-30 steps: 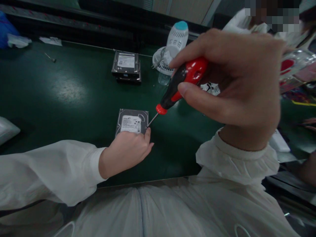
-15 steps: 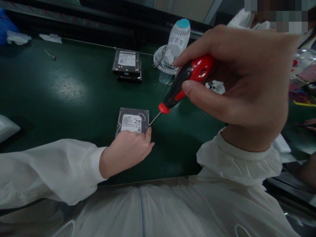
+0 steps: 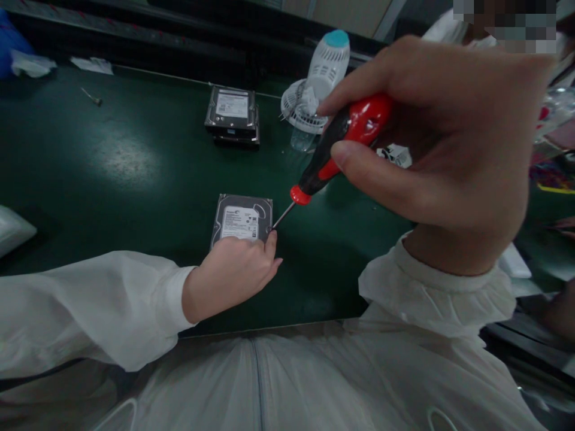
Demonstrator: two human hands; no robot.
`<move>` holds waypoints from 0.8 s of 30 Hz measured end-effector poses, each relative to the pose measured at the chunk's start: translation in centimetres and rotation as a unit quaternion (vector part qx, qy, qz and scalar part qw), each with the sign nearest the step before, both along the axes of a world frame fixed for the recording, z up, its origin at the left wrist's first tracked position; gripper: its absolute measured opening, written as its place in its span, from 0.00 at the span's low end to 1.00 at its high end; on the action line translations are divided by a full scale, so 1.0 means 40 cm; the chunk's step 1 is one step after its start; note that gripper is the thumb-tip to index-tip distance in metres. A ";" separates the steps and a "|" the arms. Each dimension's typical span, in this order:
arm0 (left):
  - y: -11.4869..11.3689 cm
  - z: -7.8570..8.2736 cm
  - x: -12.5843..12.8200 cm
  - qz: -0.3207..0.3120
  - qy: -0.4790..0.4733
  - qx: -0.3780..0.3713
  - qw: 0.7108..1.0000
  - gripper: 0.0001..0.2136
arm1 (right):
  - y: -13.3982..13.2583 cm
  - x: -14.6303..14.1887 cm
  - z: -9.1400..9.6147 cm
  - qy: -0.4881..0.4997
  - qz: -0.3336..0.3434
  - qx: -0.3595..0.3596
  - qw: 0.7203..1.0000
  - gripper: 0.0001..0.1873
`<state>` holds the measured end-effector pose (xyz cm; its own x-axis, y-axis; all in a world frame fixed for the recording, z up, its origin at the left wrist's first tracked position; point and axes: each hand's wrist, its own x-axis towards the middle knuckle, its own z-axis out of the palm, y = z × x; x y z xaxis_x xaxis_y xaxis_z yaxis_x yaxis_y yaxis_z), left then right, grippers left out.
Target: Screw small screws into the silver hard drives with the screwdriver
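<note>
A dark green table [image 3: 135,209], glossy enough to throw back a patch of light, carries a Seagate-labelled hard disk drive [image 3: 236,215] lying flat, label up. Reckoned from that drive, a stack of hard disk drives [image 3: 230,106] sits at 12 o'clock, and a white slatted appliance [image 3: 302,111] with a turquoise top stands at 1 o'clock, a clear plastic vessel [image 3: 302,140] just beside its base. A white block-shaped object [image 3: 514,260] lies at 3 o'clock, a white plastic-looking bundle [image 3: 13,232] at 9, and a thin metal piece [image 3: 94,99] at 10.

Lower edge of nearer hard drive [image 3: 239,216] invisible behind left hand [image 3: 233,272]
</note>
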<state>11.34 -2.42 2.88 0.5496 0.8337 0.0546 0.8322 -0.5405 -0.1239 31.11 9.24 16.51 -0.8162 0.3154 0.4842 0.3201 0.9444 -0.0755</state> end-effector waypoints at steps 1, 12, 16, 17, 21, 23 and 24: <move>0.000 0.000 0.000 0.001 -0.001 0.001 1.000 0.25 | 0.000 0.000 -0.001 0.000 0.001 -0.001 1.000 0.16; -0.001 0.003 0.001 -0.003 0.009 0.003 1.000 0.25 | 0.014 0.001 -0.008 0.000 -0.015 0.025 1.000 0.15; -0.002 0.009 -0.001 -0.009 0.000 0.007 1.000 0.24 | 0.013 0.000 -0.010 0.008 -0.022 0.006 1.000 0.17; -0.001 0.011 -0.001 -0.015 -0.005 0.010 1.000 0.23 | 0.011 0.000 -0.010 0.014 -0.022 -0.002 1.000 0.17; 0.001 0.013 -0.004 -0.039 -0.018 0.020 0.999 0.22 | 0.008 0.003 -0.007 0.026 0.006 -0.008 1.000 0.16; 0.003 0.011 -0.005 -0.046 -0.019 0.023 0.998 0.22 | 0.010 0.005 -0.006 0.026 0.014 -0.005 1.000 0.15; 0.003 0.010 -0.006 -0.048 -0.020 0.024 0.998 0.22 | 0.010 0.005 -0.005 0.028 0.014 -0.003 1.000 0.14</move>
<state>11.11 -2.30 3.28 0.6234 0.7732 0.1162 0.7817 -0.6124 -0.1183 31.32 9.65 16.30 -0.7966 0.2966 0.5267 0.2892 0.9522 -0.0987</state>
